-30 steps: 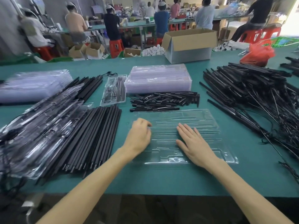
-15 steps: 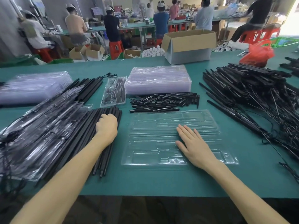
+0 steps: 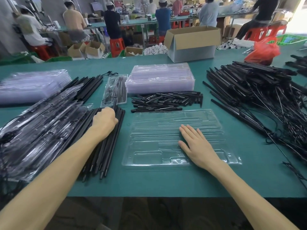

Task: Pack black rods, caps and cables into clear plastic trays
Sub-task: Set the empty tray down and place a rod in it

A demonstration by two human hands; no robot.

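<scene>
Head view: left hand (image 3: 104, 121) curled on black rods (image 3: 103, 156), centre left; right hand (image 3: 197, 145) flat on empty clear tray (image 3: 149, 130), centre. Risk: neighbouring rods drag out, roll off worktop (image 3: 166, 183).

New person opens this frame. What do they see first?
The left hand curled round black rods in the bundle left of centre, and the right hand flat on the empty clear tray in the middle. Next, the tangled heap of rods and cables at right, and the stack of clear trays behind the short black caps.
</scene>
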